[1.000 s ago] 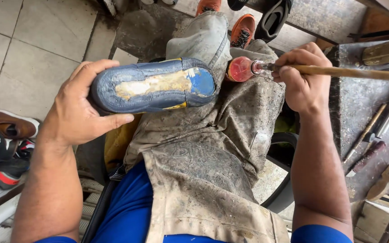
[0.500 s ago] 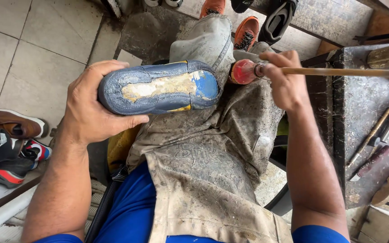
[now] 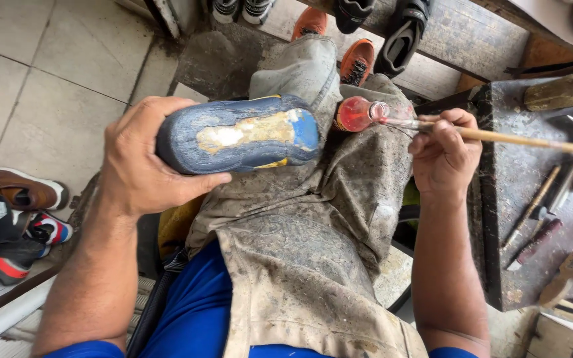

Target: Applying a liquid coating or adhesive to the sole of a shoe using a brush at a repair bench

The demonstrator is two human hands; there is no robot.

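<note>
Left hand (image 3: 150,159): palm and fingers wrap the heel end of the blue shoe (image 3: 240,132); that end and the upper are hidden. Right hand (image 3: 442,156): closed fingers cover the middle of the brush handle (image 3: 532,140), whose far end runs off the right edge. Brush tip (image 3: 356,114) sits inside the red-stained bottle; bristles not discernible. Shoes on the shelf (image 3: 353,13) are cut off by the top edge. Tools on the desk (image 3: 532,212) are too small to identify.
</note>
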